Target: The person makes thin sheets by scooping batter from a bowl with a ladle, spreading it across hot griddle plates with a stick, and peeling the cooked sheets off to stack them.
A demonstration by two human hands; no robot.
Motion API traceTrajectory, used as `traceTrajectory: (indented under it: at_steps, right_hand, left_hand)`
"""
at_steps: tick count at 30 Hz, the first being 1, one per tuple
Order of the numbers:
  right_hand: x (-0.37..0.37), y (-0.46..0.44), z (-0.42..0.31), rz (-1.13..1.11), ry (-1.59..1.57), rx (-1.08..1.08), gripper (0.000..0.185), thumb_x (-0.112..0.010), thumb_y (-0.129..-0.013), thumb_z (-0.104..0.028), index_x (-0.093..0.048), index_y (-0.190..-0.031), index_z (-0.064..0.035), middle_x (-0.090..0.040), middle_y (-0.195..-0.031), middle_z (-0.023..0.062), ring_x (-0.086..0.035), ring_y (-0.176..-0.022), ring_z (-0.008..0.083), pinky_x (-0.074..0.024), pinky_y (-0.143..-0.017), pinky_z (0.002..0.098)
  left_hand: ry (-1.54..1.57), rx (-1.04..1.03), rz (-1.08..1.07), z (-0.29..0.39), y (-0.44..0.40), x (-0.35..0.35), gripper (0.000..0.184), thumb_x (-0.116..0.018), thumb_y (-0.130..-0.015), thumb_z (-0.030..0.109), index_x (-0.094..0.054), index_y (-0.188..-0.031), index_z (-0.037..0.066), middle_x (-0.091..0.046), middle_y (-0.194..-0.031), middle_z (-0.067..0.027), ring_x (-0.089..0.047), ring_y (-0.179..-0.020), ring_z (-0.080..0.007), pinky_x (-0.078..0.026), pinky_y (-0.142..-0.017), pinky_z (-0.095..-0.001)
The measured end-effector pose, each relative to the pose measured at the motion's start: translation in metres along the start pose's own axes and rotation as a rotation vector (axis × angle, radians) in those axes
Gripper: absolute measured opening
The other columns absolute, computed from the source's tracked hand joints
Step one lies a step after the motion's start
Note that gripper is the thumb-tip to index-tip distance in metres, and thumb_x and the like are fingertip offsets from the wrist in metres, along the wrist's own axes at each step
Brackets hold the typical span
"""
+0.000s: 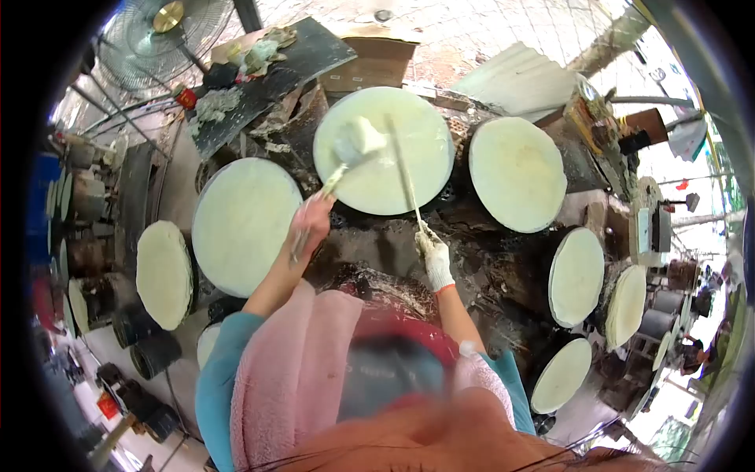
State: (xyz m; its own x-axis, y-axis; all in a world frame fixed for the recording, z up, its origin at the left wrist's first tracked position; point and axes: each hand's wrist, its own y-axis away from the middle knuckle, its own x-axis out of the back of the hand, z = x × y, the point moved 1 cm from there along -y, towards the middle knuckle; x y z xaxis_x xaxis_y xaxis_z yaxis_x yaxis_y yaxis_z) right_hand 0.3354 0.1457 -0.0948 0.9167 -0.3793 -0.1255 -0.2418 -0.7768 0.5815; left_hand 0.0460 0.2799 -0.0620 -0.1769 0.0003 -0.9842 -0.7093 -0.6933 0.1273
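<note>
My left hand (311, 223), bare, is closed round the handle of a scraper (334, 182). Its blade carries a lump of pale batter (364, 137) over the round middle griddle (383, 193), which is coated with pale batter. In a white glove, my right hand (434, 256) grips a long thin stick (404, 169) that reaches across the same griddle. Another thin metal tool (297, 245) shows beside my left hand; how it is held is unclear. Pale round sheets lie on the left griddle (248, 226) and the right griddle (517, 175).
Stacks of pale rounds (163, 275) stand at the left, with more (626, 307) at the right. A dark board (314, 59) with cloths lies at the upper left, near a fan (167, 35). A cardboard box (370, 63) sits behind the middle griddle.
</note>
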Motion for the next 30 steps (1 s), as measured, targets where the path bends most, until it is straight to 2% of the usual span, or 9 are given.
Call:
traceTrajectory:
  at_steps: [1,4,5,10,12,19,24,26,30]
  right_hand:
    - [0.009,-0.004,0.009,0.032,-0.017,0.009,0.027,-0.065,-0.088,-0.018,-0.063,-0.112,-0.0060,-0.064,-0.081,-0.0020,-0.054,-0.065,0.0046,-0.0435,-0.056,0.0192]
    - [0.025,0.001,0.029,-0.267,0.343,0.205,0.038,-0.068,-0.086,-0.018,-0.062,-0.118,-0.0001,-0.066,-0.108,0.0031,-0.056,-0.096,0.0090,-0.0428,-0.089,0.0236]
    - [0.030,0.017,0.001,-0.292,0.554,0.072,0.036,-0.069,-0.086,-0.016,-0.063,-0.117,-0.0005,-0.065,-0.111,0.0030,-0.057,-0.095,0.0088,-0.0440,-0.088,0.0237]
    - [0.165,0.009,-0.018,0.303,-0.060,0.314,0.058,-0.070,-0.084,-0.024,-0.049,-0.133,-0.0029,-0.066,-0.112,0.0129,-0.059,-0.104,0.0141,-0.0448,-0.089,0.0250]
    - [0.249,-0.012,-0.038,0.563,0.236,0.596,0.074,-0.075,-0.078,-0.031,-0.042,-0.137,0.0001,-0.066,-0.109,0.0156,-0.062,-0.098,0.0181,-0.0481,-0.084,0.0285]
    - [0.398,-0.100,-0.180,0.671,0.868,0.308,0.102,-0.071,-0.074,-0.046,-0.015,-0.147,-0.0007,-0.066,-0.093,0.0248,-0.064,-0.086,0.0396,-0.0510,-0.076,0.0436]
    - [0.419,-0.173,-0.188,0.662,0.932,0.226,0.079,-0.067,-0.078,-0.039,-0.035,-0.139,-0.0009,-0.065,-0.090,0.0266,-0.064,-0.085,0.0408,-0.0512,-0.074,0.0441]
    - [0.404,-0.184,-0.188,0.792,0.841,0.438,0.059,-0.064,-0.080,-0.032,-0.049,-0.131,-0.0052,-0.066,-0.089,0.0239,-0.064,-0.084,0.0400,-0.0512,-0.074,0.0440]
    - [0.360,-0.109,-0.252,0.683,0.597,0.416,0.043,-0.061,-0.079,-0.018,-0.058,-0.121,-0.0106,-0.064,-0.104,0.0201,-0.061,-0.096,0.0363,-0.0490,-0.083,0.0411]
  left_hand:
    - [0.095,0.160,-0.111,-0.002,0.010,-0.028,0.024,-0.042,-0.100,0.021,-0.050,-0.108,-0.001,-0.040,-0.062,0.0056,-0.030,-0.034,-0.0045,-0.028,-0.034,-0.0204]
    - [-0.398,0.015,0.187,-0.007,-0.002,-0.078,0.030,-0.034,-0.103,0.021,-0.047,-0.111,-0.005,-0.038,-0.057,0.0032,-0.029,-0.028,-0.0054,-0.028,-0.034,-0.0210]
    - [-0.333,0.059,0.084,-0.001,-0.012,-0.080,0.031,-0.033,-0.103,0.020,-0.045,-0.111,-0.006,-0.038,-0.059,0.0027,-0.030,-0.029,-0.0054,-0.028,-0.035,-0.0223]
    - [-0.181,0.085,0.129,-0.049,-0.053,-0.116,0.031,-0.032,-0.102,0.018,-0.043,-0.111,-0.009,-0.039,-0.067,0.0021,-0.035,-0.035,-0.0041,-0.026,-0.041,-0.0228]
    - [-0.118,0.094,0.131,-0.077,-0.067,-0.122,0.031,-0.032,-0.102,0.018,-0.042,-0.111,-0.010,-0.039,-0.067,0.0013,-0.035,-0.035,-0.0050,-0.025,-0.041,-0.0236]
    - [-0.127,0.015,0.227,-0.167,-0.096,-0.165,0.031,-0.031,-0.103,0.018,-0.043,-0.110,-0.009,-0.040,-0.066,0.0011,-0.034,-0.035,-0.0047,-0.025,-0.040,-0.0234]
    - [-0.268,-0.046,0.350,-0.199,-0.109,-0.182,0.030,-0.032,-0.103,0.020,-0.043,-0.109,-0.007,-0.039,-0.063,0.0023,-0.035,-0.034,-0.0038,-0.026,-0.039,-0.0228]
    - [-0.281,-0.009,0.306,-0.204,-0.116,-0.184,0.030,-0.031,-0.103,0.019,-0.042,-0.110,-0.008,-0.040,-0.064,0.0006,-0.035,-0.035,-0.0051,-0.026,-0.039,-0.0227]
    - [-0.306,0.043,0.268,-0.199,-0.143,-0.179,0.030,-0.031,-0.103,0.017,-0.041,-0.111,-0.010,-0.041,-0.065,-0.0024,-0.035,-0.035,-0.0067,-0.025,-0.036,-0.0226]
